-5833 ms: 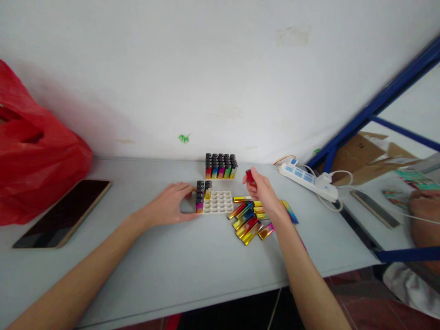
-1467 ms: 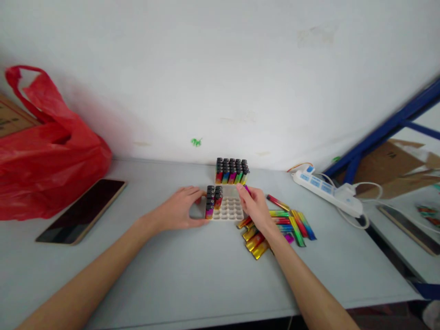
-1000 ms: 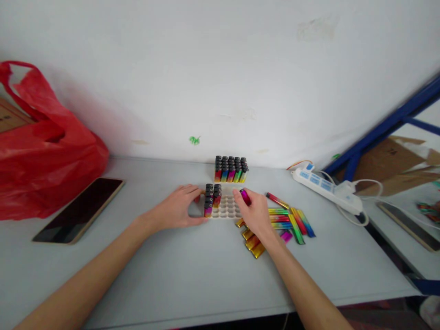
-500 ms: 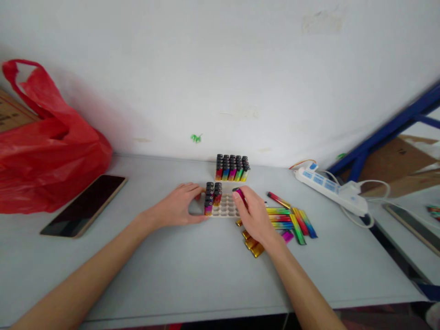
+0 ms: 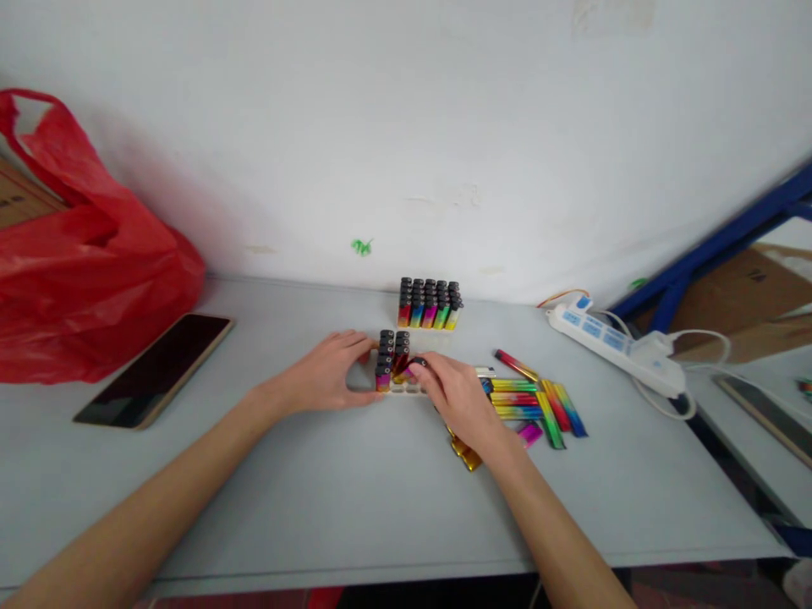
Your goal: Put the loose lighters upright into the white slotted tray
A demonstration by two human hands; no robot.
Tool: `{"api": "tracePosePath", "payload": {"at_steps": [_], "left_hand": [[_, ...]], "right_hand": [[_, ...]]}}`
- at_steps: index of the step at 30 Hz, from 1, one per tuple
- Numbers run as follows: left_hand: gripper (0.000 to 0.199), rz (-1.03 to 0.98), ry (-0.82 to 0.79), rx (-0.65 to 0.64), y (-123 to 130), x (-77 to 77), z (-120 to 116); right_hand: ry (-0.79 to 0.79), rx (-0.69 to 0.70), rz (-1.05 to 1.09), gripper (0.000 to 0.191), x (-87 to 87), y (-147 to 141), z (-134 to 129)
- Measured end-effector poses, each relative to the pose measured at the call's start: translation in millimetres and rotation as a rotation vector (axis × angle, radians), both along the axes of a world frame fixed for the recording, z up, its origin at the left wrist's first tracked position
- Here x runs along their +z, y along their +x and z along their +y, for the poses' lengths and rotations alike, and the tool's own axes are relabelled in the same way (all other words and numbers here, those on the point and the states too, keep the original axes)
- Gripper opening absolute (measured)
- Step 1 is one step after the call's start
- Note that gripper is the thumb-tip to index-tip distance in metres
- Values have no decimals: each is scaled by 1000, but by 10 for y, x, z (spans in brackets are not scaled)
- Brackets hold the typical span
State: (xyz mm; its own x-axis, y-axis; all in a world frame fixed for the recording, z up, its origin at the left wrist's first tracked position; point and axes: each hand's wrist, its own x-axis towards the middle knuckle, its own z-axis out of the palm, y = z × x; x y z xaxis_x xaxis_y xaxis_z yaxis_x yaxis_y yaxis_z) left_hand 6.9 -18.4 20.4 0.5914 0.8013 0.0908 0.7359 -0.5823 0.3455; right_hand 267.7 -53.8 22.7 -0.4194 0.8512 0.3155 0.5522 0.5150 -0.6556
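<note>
A pale tray with round holes lies on the table, mostly covered by my right hand. Black-topped lighters stand upright along its left side in one row and part of a second. My left hand grips the tray's left end, thumb at the near corner and fingers at the far one. Between the thumb and fingers of my right hand is a purple lighter, tilted over the tray beside the second row. Loose shiny multicoloured lighters lie to the right of that hand, some of them behind it.
A filled block of upright lighters stands near the wall. At left are a red plastic bag and a phone. A white power strip with cables lies at right, by a blue metal frame.
My right hand has moved left across the tray with the purple lighter, bringing it next to the second row. My left hand keeps its place. The view has tilted slightly.
</note>
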Motion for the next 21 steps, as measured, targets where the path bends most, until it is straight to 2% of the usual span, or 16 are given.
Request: {"api": "tracePosePath", "payload": {"at_steps": [6,9,13,16,19,21], "left_hand": [[55,-26,19,-27,-22,-45,17],[52,-29,17,-20,-21,-52,19],[46,-14,11,-14,-14,-48,25],[46,-14,21,-15,-7,-39,33],[47,-11,25,2,-6,-33,42],[48,-7,20,9,-8,-29,48]], "right_hand": [[133,54,-282,36,73,-65,43],[150,-41,-398,39,130,-174,19],[117,-179,-444,48,123,-233,-18],[80,-204,-396,48,93,-112,-17],[105,-246,-222,54,97,116,17],[157,-337,-96,62,116,289,55]]}}
